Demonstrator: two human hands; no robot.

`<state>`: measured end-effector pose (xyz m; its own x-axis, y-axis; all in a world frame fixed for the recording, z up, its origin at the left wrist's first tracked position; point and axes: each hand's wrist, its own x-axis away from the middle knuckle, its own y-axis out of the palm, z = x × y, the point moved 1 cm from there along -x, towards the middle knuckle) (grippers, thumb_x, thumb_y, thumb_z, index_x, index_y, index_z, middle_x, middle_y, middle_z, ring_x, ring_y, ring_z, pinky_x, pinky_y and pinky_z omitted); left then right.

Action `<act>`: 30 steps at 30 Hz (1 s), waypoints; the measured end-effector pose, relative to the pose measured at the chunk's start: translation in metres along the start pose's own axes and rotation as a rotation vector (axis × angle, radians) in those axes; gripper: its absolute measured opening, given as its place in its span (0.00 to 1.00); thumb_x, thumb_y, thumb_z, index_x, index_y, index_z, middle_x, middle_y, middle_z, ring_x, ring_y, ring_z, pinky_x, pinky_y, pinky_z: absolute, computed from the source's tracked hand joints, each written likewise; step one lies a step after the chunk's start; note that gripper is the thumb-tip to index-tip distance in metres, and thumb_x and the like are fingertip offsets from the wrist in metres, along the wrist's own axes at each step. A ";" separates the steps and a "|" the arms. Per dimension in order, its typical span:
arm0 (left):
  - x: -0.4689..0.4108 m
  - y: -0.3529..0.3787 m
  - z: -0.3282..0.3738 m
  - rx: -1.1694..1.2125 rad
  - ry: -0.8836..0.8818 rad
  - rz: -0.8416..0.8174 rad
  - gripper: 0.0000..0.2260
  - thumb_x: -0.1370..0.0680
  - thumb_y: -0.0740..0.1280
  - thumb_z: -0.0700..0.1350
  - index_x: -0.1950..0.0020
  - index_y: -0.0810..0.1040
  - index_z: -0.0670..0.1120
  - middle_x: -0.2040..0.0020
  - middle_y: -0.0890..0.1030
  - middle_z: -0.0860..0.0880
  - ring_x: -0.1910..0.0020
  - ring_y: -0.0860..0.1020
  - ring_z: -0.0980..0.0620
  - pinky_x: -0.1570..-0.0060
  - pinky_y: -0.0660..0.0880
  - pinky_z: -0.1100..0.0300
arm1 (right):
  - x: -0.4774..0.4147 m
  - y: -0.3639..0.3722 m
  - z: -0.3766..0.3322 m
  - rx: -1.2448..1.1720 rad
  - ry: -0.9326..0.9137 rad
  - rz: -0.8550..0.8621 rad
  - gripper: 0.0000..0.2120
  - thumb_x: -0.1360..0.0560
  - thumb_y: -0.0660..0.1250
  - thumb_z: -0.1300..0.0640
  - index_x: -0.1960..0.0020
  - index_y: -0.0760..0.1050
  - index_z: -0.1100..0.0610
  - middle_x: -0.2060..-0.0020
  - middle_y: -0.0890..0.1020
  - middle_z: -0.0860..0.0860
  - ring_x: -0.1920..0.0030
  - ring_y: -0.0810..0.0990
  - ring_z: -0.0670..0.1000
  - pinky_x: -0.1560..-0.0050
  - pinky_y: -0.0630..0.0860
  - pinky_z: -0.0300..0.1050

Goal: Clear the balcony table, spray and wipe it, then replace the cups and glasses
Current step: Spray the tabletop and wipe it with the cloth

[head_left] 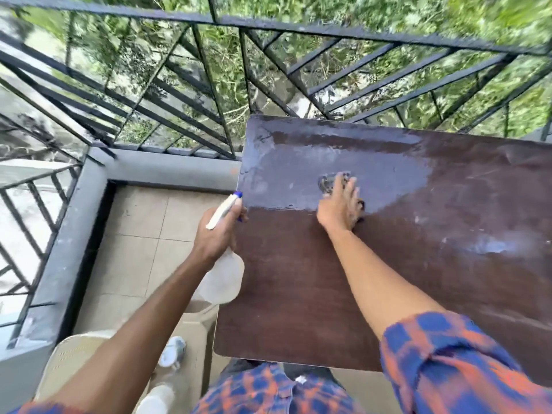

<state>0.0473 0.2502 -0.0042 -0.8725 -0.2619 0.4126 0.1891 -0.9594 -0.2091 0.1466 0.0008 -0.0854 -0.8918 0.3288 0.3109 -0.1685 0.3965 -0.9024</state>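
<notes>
On a tiled balcony, a person in a blue-and-orange checked shirt (pixel 454 363) leans over a dark brown table (pixel 418 264), which fills the frame from 2 to 5 o'clock. The right hand (pixel 340 204), near the centre, lies flat with fingers spread, pressing a crumpled cloth (pixel 327 182) onto the tabletop; a wet, pale sheen covers the surface towards 12 o'clock from the hand. The left hand (pixel 219 231), at 9 o'clock from the right and just off the table's left edge, grips the neck of a translucent spray bottle (pixel 222 282) with a white trigger head and blue nozzle tip. At 7 o'clock, a beige plastic chair (pixel 80 354) holds blurred white cups (pixel 171 352). A black metal railing (pixel 209 94) spans the top, with green foliage beyond.
</notes>
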 end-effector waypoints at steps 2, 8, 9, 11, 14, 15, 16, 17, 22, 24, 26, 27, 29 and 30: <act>0.002 0.008 0.002 0.003 0.001 0.019 0.19 0.16 0.65 0.54 0.52 0.82 0.38 0.60 0.83 0.46 0.80 0.70 0.50 0.76 0.69 0.63 | 0.025 0.025 -0.042 0.057 -0.295 -0.089 0.30 0.19 0.60 0.53 0.19 0.55 0.46 0.18 0.51 0.52 0.19 0.52 0.57 0.24 0.57 0.60; 0.004 0.022 0.005 -0.011 -0.010 0.081 0.20 0.17 0.66 0.56 0.53 0.83 0.39 0.59 0.84 0.42 0.74 0.74 0.50 0.71 0.71 0.60 | 0.059 0.043 -0.021 0.111 -0.689 -0.062 0.27 0.21 0.63 0.49 0.22 0.62 0.43 0.21 0.63 0.50 0.23 0.64 0.54 0.30 0.67 0.57; 0.004 0.024 0.007 -0.017 -0.009 0.080 0.19 0.17 0.65 0.56 0.52 0.83 0.40 0.57 0.85 0.42 0.75 0.73 0.49 0.71 0.71 0.59 | 0.049 0.035 -0.001 0.107 -0.647 -0.002 0.27 0.21 0.62 0.47 0.23 0.63 0.43 0.21 0.64 0.50 0.24 0.66 0.54 0.31 0.68 0.57; 0.003 0.026 0.009 -0.010 -0.013 0.080 0.19 0.16 0.64 0.55 0.52 0.83 0.41 0.57 0.85 0.43 0.79 0.71 0.48 0.74 0.69 0.60 | 0.021 0.016 0.042 0.118 -0.481 0.100 0.26 0.20 0.61 0.45 0.23 0.63 0.43 0.22 0.65 0.51 0.25 0.67 0.56 0.32 0.67 0.59; 0.001 0.025 0.015 0.007 -0.015 0.115 0.18 0.16 0.63 0.54 0.54 0.82 0.42 0.60 0.84 0.47 0.79 0.70 0.46 0.76 0.68 0.61 | -0.027 -0.015 0.090 0.021 -0.083 0.195 0.25 0.19 0.60 0.45 0.23 0.62 0.44 0.21 0.63 0.52 0.25 0.65 0.58 0.31 0.62 0.64; 0.000 0.024 0.017 0.006 -0.018 0.119 0.18 0.16 0.63 0.54 0.55 0.82 0.42 0.61 0.84 0.48 0.77 0.71 0.46 0.76 0.69 0.61 | -0.038 -0.019 0.093 -0.032 0.029 0.214 0.25 0.19 0.60 0.46 0.23 0.62 0.44 0.20 0.61 0.52 0.24 0.63 0.59 0.29 0.61 0.65; -0.002 0.022 0.019 0.011 -0.022 0.127 0.18 0.16 0.63 0.54 0.55 0.82 0.42 0.61 0.84 0.48 0.76 0.72 0.45 0.76 0.69 0.61 | -0.046 -0.021 0.089 -0.070 0.108 0.225 0.25 0.19 0.60 0.48 0.22 0.62 0.45 0.20 0.60 0.52 0.23 0.62 0.59 0.28 0.59 0.65; -0.005 0.020 0.021 0.025 -0.031 0.146 0.17 0.16 0.63 0.54 0.55 0.82 0.43 0.62 0.84 0.49 0.76 0.73 0.46 0.77 0.69 0.62 | -0.047 -0.018 0.078 -0.084 0.145 0.231 0.26 0.19 0.60 0.48 0.22 0.61 0.46 0.20 0.59 0.52 0.23 0.60 0.59 0.27 0.58 0.65; -0.020 0.008 0.025 0.043 -0.084 0.235 0.14 0.17 0.65 0.56 0.54 0.83 0.49 0.62 0.85 0.50 0.81 0.71 0.50 0.79 0.68 0.64 | 0.004 0.026 -0.009 0.030 -0.338 0.109 0.27 0.20 0.62 0.46 0.23 0.63 0.46 0.20 0.61 0.52 0.24 0.62 0.57 0.27 0.60 0.61; -0.027 0.003 0.025 0.041 -0.104 0.237 0.15 0.17 0.65 0.56 0.52 0.82 0.47 0.58 0.85 0.47 0.81 0.71 0.49 0.77 0.67 0.63 | 0.037 0.052 -0.037 0.100 -0.685 0.027 0.26 0.21 0.62 0.45 0.24 0.65 0.45 0.22 0.64 0.51 0.25 0.65 0.56 0.28 0.63 0.60; -0.034 0.000 0.027 0.051 -0.101 0.230 0.14 0.17 0.65 0.56 0.53 0.82 0.47 0.57 0.84 0.45 0.81 0.71 0.49 0.76 0.68 0.62 | 0.052 0.068 -0.055 0.147 -0.920 -0.012 0.25 0.21 0.62 0.45 0.25 0.67 0.45 0.23 0.67 0.50 0.26 0.67 0.55 0.29 0.65 0.59; -0.038 -0.002 0.028 0.065 -0.090 0.227 0.12 0.18 0.66 0.56 0.53 0.82 0.49 0.57 0.84 0.45 0.81 0.70 0.49 0.76 0.68 0.62 | 0.049 0.073 -0.063 0.156 -0.984 -0.023 0.24 0.21 0.61 0.45 0.26 0.67 0.45 0.23 0.68 0.50 0.26 0.68 0.55 0.30 0.66 0.58; -0.046 -0.005 0.029 0.089 -0.072 0.224 0.09 0.17 0.66 0.55 0.52 0.81 0.53 0.58 0.83 0.46 0.81 0.70 0.50 0.77 0.69 0.62 | 0.033 0.077 -0.076 0.190 -1.076 -0.045 0.24 0.21 0.61 0.44 0.26 0.67 0.44 0.24 0.69 0.50 0.27 0.69 0.55 0.31 0.66 0.57; -0.050 -0.006 0.029 0.095 -0.069 0.225 0.08 0.17 0.66 0.54 0.50 0.82 0.52 0.58 0.83 0.46 0.81 0.70 0.50 0.78 0.69 0.62 | 0.021 0.077 -0.082 0.212 -1.122 -0.057 0.24 0.21 0.61 0.44 0.25 0.67 0.43 0.24 0.69 0.50 0.27 0.69 0.55 0.32 0.66 0.58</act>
<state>0.1029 0.2661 0.0024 -0.7713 -0.4734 0.4255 0.4196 -0.8808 -0.2194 0.1491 0.1091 -0.1234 -0.7350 -0.6781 0.0077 -0.1936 0.1989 -0.9607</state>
